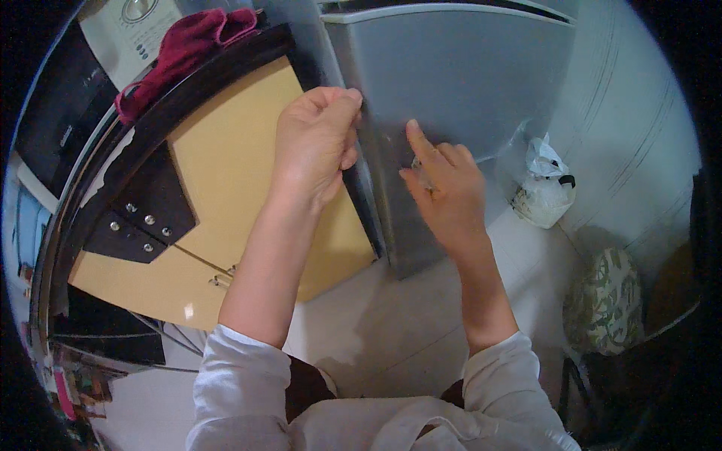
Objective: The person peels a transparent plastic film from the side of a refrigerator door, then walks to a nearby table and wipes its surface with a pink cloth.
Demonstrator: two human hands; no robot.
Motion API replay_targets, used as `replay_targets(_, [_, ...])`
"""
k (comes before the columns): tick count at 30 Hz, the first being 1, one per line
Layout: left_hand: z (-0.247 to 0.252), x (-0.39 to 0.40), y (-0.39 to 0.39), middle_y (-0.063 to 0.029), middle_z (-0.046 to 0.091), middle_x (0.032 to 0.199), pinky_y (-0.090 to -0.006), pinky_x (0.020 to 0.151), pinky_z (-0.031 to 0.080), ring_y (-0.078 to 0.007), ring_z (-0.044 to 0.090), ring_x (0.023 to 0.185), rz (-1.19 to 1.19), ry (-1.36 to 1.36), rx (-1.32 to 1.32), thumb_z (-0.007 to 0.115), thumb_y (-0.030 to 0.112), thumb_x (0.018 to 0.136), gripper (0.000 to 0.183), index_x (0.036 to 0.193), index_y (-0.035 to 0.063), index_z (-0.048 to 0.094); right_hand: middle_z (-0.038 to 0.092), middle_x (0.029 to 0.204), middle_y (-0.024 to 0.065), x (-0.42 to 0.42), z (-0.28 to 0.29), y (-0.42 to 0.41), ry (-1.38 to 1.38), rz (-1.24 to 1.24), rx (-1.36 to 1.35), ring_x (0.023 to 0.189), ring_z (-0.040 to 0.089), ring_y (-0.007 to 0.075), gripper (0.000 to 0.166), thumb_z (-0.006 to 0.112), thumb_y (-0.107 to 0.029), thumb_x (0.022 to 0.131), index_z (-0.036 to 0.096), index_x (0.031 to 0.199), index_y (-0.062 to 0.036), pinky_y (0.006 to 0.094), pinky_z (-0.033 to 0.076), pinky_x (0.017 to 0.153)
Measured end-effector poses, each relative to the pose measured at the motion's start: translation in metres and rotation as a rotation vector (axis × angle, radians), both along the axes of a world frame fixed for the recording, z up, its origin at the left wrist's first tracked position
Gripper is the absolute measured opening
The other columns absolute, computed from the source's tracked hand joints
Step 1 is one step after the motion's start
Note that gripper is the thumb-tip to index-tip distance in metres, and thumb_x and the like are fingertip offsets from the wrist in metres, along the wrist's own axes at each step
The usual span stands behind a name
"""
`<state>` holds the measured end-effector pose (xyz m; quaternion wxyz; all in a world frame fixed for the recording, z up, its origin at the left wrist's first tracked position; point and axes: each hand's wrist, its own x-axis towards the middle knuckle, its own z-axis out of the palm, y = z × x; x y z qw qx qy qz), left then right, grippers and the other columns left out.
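My left hand (318,141) is raised before the edge of a grey refrigerator (457,73), its thumb pressed on the curled fingers. Nothing shows between them, though something thin could be hidden. To its right and a little lower, my right hand (451,189) is in front of the refrigerator's side, with the index finger pointing away from me and the thumb apart from it. A small clear, crinkled piece, seemingly plastic (418,164), shows between thumb and fingers, mostly covered by the hand.
A cabinet with yellow doors (231,135) and dark trim stands at left, a dark red cloth (194,42) on its top edge. A tied plastic bag (542,197) lies by the wall at right. Nearer me is a patterned, rounded object (612,304). Tiled floor (389,338) lies below.
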<state>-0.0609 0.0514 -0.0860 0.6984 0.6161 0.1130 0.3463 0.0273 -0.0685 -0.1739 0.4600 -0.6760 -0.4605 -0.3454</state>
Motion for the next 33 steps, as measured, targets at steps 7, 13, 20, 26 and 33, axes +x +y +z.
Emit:
replay_targets(7, [0.001, -0.008, 0.007, 0.0007, 0.053, 0.069, -0.0181, 0.034, 0.027, -0.0027, 0.032, 0.041, 0.022, 0.044, 0.004, 0.062, 0.017, 0.083, 0.012, 0.082, 0.0063, 0.056, 0.052, 0.071, 0.0051, 0.002, 0.001, 0.0, 0.01, 0.066, -0.009, 0.066, 0.049, 0.0243, 0.06, 0.07, -0.01, 0.066, 0.053, 0.123, -0.0146, 0.0357, 0.042, 0.057])
replay_targets(13, [0.004, -0.002, 0.005, 0.0012, 0.053, 0.069, -0.0181, 0.035, 0.027, -0.0027, 0.034, 0.042, 0.03, 0.063, 0.057, 0.063, 0.017, 0.083, 0.013, 0.082, 0.0059, 0.056, 0.053, 0.073, 0.0061, 0.003, -0.001, 0.001, 0.002, 0.077, -0.008, 0.068, 0.05, 0.0256, 0.061, 0.07, -0.011, 0.066, 0.052, 0.124, -0.0124, 0.0365, 0.043, 0.059])
replay_targets(20, [0.008, -0.001, 0.001, 0.0017, 0.052, 0.068, -0.0182, 0.036, 0.028, -0.0029, 0.034, 0.043, -0.01, 0.062, 0.013, 0.06, 0.015, 0.083, 0.01, 0.082, 0.0066, 0.056, 0.054, 0.075, 0.0078, 0.005, -0.003, 0.0, -0.01, 0.077, -0.022, 0.07, 0.051, 0.0264, 0.065, 0.071, -0.011, 0.065, 0.049, 0.126, -0.0118, 0.0367, 0.044, 0.06])
replay_targets(26, [0.006, 0.002, 0.001, 0.0018, 0.047, 0.065, -0.0184, 0.036, 0.027, -0.0036, 0.034, 0.045, -0.041, 0.036, -0.001, 0.054, 0.011, 0.084, 0.007, 0.079, 0.0073, 0.053, 0.055, 0.075, 0.0067, 0.004, -0.004, 0.003, 0.005, 0.084, -0.022, 0.07, 0.052, 0.0263, 0.066, 0.071, -0.01, 0.065, 0.049, 0.126, -0.0122, 0.0362, 0.044, 0.061])
replay_targets(33, [0.001, 0.004, 0.001, 0.0018, 0.042, 0.062, -0.0193, 0.035, 0.027, -0.0048, 0.033, 0.044, -0.085, -0.014, -0.095, 0.051, 0.011, 0.084, 0.013, 0.072, 0.0083, 0.047, 0.056, 0.075, 0.005, 0.007, -0.004, 0.002, 0.034, 0.134, -0.017, 0.069, 0.052, 0.0255, 0.066, 0.071, -0.008, 0.064, 0.049, 0.126, -0.0133, 0.0366, 0.044, 0.061])
